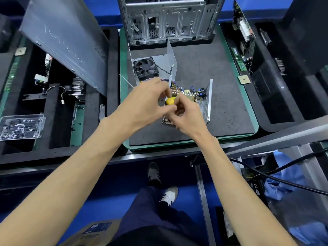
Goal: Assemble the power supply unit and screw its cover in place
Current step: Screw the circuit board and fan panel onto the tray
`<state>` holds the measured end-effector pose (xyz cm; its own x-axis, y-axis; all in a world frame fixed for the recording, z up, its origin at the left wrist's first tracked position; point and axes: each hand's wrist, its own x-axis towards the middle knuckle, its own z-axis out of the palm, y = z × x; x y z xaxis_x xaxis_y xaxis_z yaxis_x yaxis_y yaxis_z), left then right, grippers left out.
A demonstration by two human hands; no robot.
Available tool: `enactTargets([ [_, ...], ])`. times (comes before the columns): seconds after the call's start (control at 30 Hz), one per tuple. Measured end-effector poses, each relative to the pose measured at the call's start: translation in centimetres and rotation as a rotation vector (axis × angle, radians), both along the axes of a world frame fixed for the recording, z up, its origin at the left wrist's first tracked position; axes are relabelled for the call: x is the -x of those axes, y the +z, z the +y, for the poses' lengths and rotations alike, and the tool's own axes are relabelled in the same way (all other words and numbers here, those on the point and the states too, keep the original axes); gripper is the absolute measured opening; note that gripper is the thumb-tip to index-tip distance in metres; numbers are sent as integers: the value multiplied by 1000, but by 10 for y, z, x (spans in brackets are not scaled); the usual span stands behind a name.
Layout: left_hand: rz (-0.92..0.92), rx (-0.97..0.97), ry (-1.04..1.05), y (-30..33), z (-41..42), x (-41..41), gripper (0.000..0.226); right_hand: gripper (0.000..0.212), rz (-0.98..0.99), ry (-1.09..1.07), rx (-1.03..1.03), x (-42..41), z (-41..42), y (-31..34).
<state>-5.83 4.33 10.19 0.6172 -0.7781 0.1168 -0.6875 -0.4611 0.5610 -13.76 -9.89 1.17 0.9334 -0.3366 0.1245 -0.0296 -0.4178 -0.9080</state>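
The open power supply base point(206, 105), a grey metal tray with a circuit board and heat sinks point(188, 94), lies on the black mat point(221, 89). Behind it stands the cover point(164, 63) with a black fan point(145, 67) and a loose cable. Both my hands meet over the base's near left corner. A yellow-handled screwdriver point(169, 101) shows between them. My left hand point(149, 102) curls its fingers at the handle's top. My right hand point(186, 114) grips lower down around the tool. The tip and any screw are hidden.
An empty computer case point(168, 20) stands at the mat's back. A grey side panel point(65, 41) leans at the left. A clear box of screws point(21, 126) sits at the far left. Circuit boards point(244, 32) stand at the right, with a small chip point(244, 79) on the mat's right edge.
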Motion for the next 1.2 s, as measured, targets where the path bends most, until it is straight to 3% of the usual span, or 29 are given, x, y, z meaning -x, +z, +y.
enactTargets([
  [0.07,2,-30,-31,1,-1,-1,15,19,-15,44,2,1,0,-2],
  [0.17,-4,-100,-122,1,-3,0,21,33,-6,46,24,2,0,-5],
  [0.23,18,-62,-57,1,-3,2,24,43,10,55,18,1,0,-3],
  [0.43,-6,10,-42,0,-3,0,18,40,-2,90,99,1,-4,-2],
  [0.6,118,80,18,-3,-2,2,22,20,2,79,82,6,-8,2],
  [0.7,175,121,68,-6,0,3,19,27,-26,48,78,8,-8,6],
  [0.83,233,146,165,-12,3,1,18,18,-35,29,80,10,-9,8],
  [1.2,454,130,287,-37,15,-11,28,15,-191,-189,-244,14,-9,38],
])
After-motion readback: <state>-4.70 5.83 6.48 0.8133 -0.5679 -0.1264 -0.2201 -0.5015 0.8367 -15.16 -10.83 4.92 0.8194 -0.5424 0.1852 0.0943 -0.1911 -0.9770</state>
